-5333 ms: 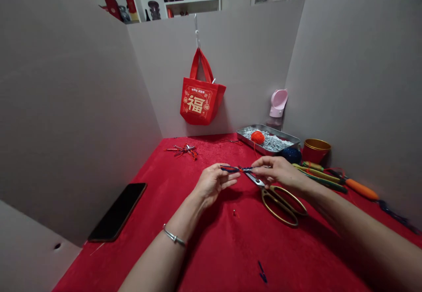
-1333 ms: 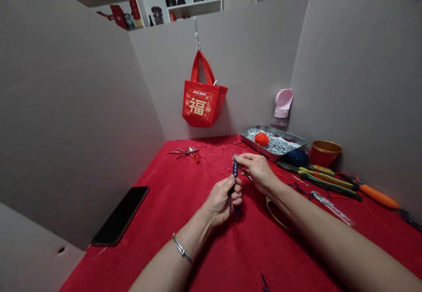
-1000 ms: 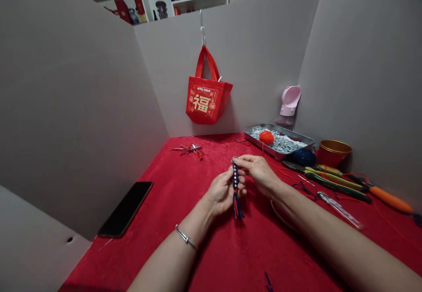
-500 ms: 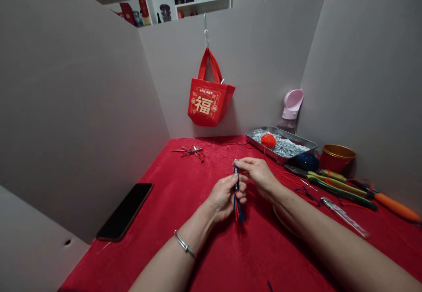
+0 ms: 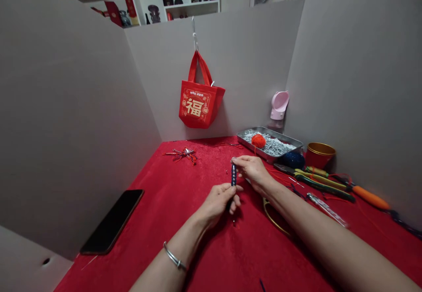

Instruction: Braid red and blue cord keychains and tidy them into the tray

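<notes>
The left hand (image 5: 217, 203) grips the lower end of a navy beaded cord (image 5: 234, 175); the right hand (image 5: 253, 172) pinches its upper end. Brass-handled scissors (image 5: 268, 215) lie below the right hand; a steel tray (image 5: 260, 153) holding a red yarn ball (image 5: 258, 141) sits beyond it.

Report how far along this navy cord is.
Done: the navy beaded cord looks worked along its length; a red knotted piece lies on the red cloth. In hand: the left hand grips the lower end, the right hand pinches its top. Left: unclear; the red yarn ball sits in the metal tray.
</notes>
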`<state>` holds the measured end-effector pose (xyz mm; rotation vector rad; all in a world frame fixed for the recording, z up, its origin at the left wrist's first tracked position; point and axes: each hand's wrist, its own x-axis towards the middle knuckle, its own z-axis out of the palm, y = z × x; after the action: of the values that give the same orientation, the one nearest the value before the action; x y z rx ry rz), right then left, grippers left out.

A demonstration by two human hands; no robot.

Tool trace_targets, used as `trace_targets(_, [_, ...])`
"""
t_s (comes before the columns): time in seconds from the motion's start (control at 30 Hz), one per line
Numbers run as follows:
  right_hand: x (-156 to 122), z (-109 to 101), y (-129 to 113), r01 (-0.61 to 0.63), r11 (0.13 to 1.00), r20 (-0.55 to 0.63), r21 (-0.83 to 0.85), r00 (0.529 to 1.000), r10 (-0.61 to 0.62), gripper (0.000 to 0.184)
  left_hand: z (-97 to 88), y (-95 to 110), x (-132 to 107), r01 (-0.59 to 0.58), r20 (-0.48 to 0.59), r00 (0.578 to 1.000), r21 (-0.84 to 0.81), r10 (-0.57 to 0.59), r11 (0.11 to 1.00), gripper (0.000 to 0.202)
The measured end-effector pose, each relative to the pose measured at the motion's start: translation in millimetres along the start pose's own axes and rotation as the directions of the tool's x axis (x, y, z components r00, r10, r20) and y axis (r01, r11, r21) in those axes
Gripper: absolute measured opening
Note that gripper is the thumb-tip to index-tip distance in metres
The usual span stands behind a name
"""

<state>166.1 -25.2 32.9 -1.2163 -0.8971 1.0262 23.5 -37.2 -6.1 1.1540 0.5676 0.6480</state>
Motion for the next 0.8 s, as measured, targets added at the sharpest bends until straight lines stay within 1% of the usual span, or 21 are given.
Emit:
trace_targets(0.1, [-6,1,-2,-0.016,1.0,0.063,0.004,0.998,0.016,0.018,-1.8,3,2,0.005,0.012,1.0,-0.006,-0.005,1.0,0.041])
trace_targets(0.23, [-12,2,-4,-0.024,1.0,0.104,-0.01,0.994,0.025,0.018,-5.0,10,1,-0.088,-0.033,0.996,-0.005,0.088,0.996,0.035])
trace_targets(0.3, [-15,1,-2,-0.05,0.999,0.139,0.008,0.989,0.048,0.025,-7.2,14,0,-0.135,-0.068,0.989,-0.006,0.135,0.991,0.033])
trace_targets(0.37, [-19,-3,4,-0.113,0.993,0.171,0.019,0.979,0.108,0.039,-10.1,18,0,-0.182,-0.129,0.975,0.005,0.181,0.983,0.036])
trace_targets(0.4, [-22,-5,8,-0.148,0.989,0.174,0.013,0.974,0.143,0.042,-11.5,20,0,-0.194,-0.155,0.969,0.014,0.194,0.981,0.039])
trace_targets(0.43, [-25,-7,12,-0.177,0.984,0.173,0.001,0.969,0.174,0.041,-12.6,21,0,-0.199,-0.176,0.964,0.025,0.2,0.98,0.04])
trace_targets(0.5, [-31,-9,19,-0.202,0.979,0.189,-0.026,0.961,0.203,0.032,-13.1,24,0,-0.201,-0.204,0.957,0.048,0.207,0.978,0.04])
trace_targets(0.57, [-38,-8,23,-0.177,0.983,0.258,-0.048,0.949,0.183,0.025,-11.0,24,-1,-0.219,-0.198,0.954,0.054,0.225,0.974,0.037])
trace_targets(0.67, [-45,-1,26,-0.068,0.987,0.369,-0.147,0.922,0.119,0.02,-5.8,23,-2,-0.246,-0.163,0.955,0.028,0.247,0.969,0.033])
trace_targets(0.73, [-48,3,29,-0.001,0.976,0.388,-0.219,0.917,0.088,0.014,-4.8,25,-2,-0.236,-0.166,0.957,0.025,0.237,0.971,0.032])
trace_targets(0.8, [-49,5,34,0.026,0.968,0.383,-0.251,0.921,0.074,0.022,-7.5,30,0,-0.214,-0.2,0.956,0.013,0.212,0.977,0.032])
